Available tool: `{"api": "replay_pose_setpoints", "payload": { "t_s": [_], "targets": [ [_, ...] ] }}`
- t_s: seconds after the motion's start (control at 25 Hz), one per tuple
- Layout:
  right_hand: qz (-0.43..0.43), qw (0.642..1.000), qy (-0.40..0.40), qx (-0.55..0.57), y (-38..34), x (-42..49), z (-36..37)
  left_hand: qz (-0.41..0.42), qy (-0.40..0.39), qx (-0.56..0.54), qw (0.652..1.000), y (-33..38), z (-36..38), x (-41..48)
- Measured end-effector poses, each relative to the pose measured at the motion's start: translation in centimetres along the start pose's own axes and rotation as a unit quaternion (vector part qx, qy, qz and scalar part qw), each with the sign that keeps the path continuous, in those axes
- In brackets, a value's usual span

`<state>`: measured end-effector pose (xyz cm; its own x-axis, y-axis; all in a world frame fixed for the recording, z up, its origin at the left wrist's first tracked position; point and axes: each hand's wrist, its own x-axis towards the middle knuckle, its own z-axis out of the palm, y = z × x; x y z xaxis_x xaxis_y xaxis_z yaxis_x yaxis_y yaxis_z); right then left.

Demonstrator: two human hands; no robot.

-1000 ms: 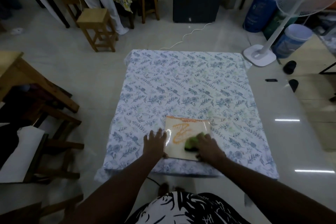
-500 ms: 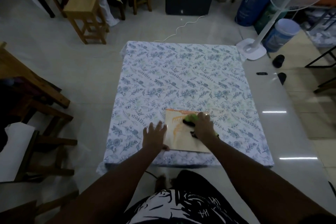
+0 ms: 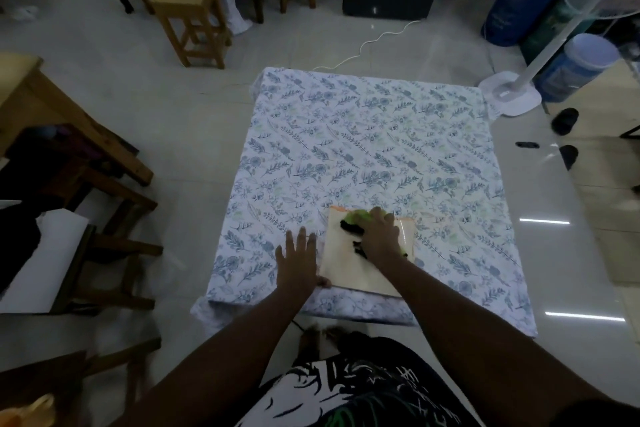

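Note:
A pale square tile (image 3: 349, 267) lies near the front edge of a table covered by a blue floral cloth (image 3: 363, 149). An orange smear remains along the tile's far edge. My right hand (image 3: 381, 236) grips a green and black sponge (image 3: 356, 218) and presses it on the tile's far part. My left hand (image 3: 299, 256) lies flat with spread fingers on the cloth, against the tile's left edge, its thumb at the near left corner.
A white standing fan (image 3: 512, 97) and blue containers (image 3: 575, 66) stand at the back right. A wooden stool (image 3: 187, 7) is at the back left, a wooden table and benches (image 3: 86, 156) to the left. A white cable (image 3: 367, 42) runs across the floor behind the table.
My right hand has slid the sponge from the tile's near right part to its far edge, and most of the orange scribble is gone. My left hand stays at the tile's left edge.

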<state>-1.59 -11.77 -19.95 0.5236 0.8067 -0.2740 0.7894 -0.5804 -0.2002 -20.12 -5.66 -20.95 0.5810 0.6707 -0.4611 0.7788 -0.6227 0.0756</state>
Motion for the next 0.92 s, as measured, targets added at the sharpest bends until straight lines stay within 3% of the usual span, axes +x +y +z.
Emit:
{"api": "replay_pose_setpoints", "payload": {
  "t_s": [0.08, 0.2, 0.28, 0.48, 0.64, 0.72, 0.92],
  "targets": [
    [-0.016, 1.0, -0.009, 0.023, -1.4, -0.8, 0.7, -0.01, -0.014, -0.018, 1.0, 0.0, -0.2, 0.1],
    [-0.154, 0.987, -0.047, -0.021, 0.1, -6.0, 3.2, -0.022, -0.033, -0.034, 0.999, -0.1, -0.4, 0.2],
    [-0.203, 0.978, -0.025, -0.038, 1.5, -4.7, 2.9, -0.022, -0.034, -0.037, 0.998, -0.1, -0.5, 0.1],
    [-0.081, 0.996, -0.028, -0.014, -2.6, 0.9, -0.1, -0.026, -0.007, -0.007, 1.0, 0.2, -0.3, -0.3],
    [-0.238, 0.968, -0.073, -0.025, -0.8, -5.8, 3.0, -0.04, -0.03, -0.037, 0.998, 0.0, -0.3, -0.3],
    [-0.265, 0.963, -0.043, -0.029, 0.6, -4.1, 2.7, -0.041, -0.037, -0.05, 0.997, -0.1, -0.4, -0.1],
    [-0.086, 0.996, -0.017, -0.009, -3.0, 2.1, -0.5, -0.05, -0.04, -0.038, 0.997, -0.1, -0.5, -0.5]
  ]
}}
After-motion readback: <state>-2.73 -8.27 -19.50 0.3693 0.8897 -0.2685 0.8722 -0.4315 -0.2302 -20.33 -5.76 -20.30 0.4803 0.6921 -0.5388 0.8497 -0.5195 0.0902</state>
